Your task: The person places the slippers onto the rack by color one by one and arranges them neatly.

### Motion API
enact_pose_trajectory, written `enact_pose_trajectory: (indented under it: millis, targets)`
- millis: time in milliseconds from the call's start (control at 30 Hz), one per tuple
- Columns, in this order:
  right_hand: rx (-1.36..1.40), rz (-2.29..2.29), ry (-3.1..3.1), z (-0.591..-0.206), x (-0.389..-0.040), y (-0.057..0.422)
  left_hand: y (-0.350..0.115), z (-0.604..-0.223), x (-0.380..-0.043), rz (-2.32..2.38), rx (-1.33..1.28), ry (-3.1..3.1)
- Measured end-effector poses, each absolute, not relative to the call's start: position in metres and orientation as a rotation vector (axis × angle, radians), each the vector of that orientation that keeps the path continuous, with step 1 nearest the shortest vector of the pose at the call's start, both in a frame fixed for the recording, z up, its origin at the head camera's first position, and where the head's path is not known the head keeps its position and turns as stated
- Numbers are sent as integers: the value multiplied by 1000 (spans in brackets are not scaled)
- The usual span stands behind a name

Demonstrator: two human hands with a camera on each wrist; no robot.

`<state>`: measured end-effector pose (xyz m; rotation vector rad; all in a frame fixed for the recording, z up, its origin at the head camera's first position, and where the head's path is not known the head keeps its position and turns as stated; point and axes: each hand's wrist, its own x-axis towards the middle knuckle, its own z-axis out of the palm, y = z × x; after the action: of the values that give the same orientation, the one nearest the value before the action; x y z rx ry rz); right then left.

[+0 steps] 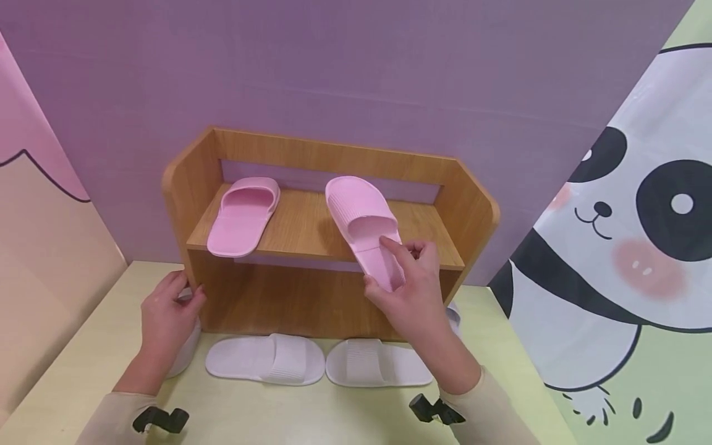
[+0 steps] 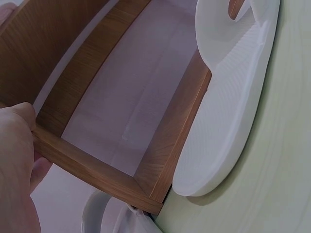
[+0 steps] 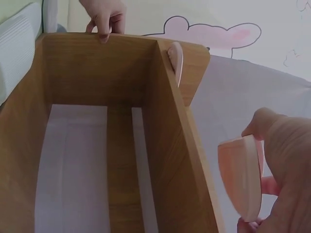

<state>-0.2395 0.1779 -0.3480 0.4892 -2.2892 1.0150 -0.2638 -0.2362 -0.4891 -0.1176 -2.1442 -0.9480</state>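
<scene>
My right hand (image 1: 414,303) pinches a pink slipper (image 1: 361,204) by its heel end, thumb and fingers on opposite sides of the sole. The slipper is tilted, toe away from me, overlapping the upper board of a wooden shoe rack (image 1: 300,216) in the head view. In the right wrist view this slipper (image 3: 240,174) appears edge-on, beside the upper board. A second pink slipper (image 1: 239,222) lies on that board at the left, its toe to the back. With my left hand (image 1: 169,315) I grip the front edge of the rack's left side panel (image 2: 92,170).
Two white slippers (image 1: 250,358) (image 1: 389,364) lie in front of the rack on the pale table (image 1: 278,414). Another white slipper (image 1: 186,349) is partly hidden by my left hand; more white footwear (image 1: 453,315) shows at the right side. A purple wall (image 1: 356,74) stands behind.
</scene>
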Motion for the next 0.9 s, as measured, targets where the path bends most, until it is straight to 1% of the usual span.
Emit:
enact_pose_trajectory:
  millis: [233,533,733,900]
  targets:
    - [481,975,-2412,-333,-243,157,-236,-489,-266,-942,-139,-2121]
    - [545,866,-2433,-314,-264,128,-239,-489,-265,-943,-157,-2107]
    - [436,866,-2554,-307,-277,112,-239,-489,-263,-944,-160,-2106]
    - [313,870,-2638,-301,-281,101,-237,-488,-262,-942,-141,-2138]
